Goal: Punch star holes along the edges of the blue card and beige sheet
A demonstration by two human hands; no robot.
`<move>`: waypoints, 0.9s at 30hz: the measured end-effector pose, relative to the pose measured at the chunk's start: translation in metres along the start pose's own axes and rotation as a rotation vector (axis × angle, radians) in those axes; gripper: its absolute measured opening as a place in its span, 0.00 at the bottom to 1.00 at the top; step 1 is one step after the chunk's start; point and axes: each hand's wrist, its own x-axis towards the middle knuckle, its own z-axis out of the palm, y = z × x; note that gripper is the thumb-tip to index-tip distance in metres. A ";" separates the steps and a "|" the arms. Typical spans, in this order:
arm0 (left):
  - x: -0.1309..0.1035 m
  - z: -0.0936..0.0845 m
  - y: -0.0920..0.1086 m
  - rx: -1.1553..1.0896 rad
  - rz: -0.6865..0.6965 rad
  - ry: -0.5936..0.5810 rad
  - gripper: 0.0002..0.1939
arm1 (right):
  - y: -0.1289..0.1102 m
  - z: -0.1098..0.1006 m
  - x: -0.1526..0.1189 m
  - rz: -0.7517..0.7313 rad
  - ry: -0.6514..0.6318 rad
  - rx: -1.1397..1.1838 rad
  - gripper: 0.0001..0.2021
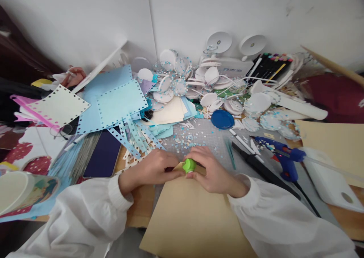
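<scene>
My right hand point(209, 170) is closed around a small lime-green craft punch point(189, 165), thumb and fingers on its sides. The punch sits at the far edge of a large tan sheet of paper point(196, 216), which slopes down over the table's front edge. My left hand point(156, 166) pinches that same edge just left of the punch, its fingertips close to the green body. Just beyond my hands, tiny blue and white paper cut-outs point(190, 140) lie scattered on the grey mat point(210, 131). The punch's underside is hidden.
Blue sheets with punched borders point(122, 102) and cut strips point(125, 142) lie left, near a dark phone point(102, 155) and a paper cup point(17, 191). White discs point(167, 85) crowd the back around a blue lid point(222, 119). A blue glue gun point(284, 155) rests right.
</scene>
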 end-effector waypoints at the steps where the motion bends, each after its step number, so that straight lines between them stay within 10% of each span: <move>1: 0.001 -0.002 0.003 0.009 -0.027 -0.008 0.16 | 0.000 0.000 0.000 -0.001 0.000 0.003 0.08; 27: 0.008 0.015 0.009 0.129 -0.027 0.081 0.22 | 0.000 0.004 -0.001 -0.095 0.066 -0.011 0.07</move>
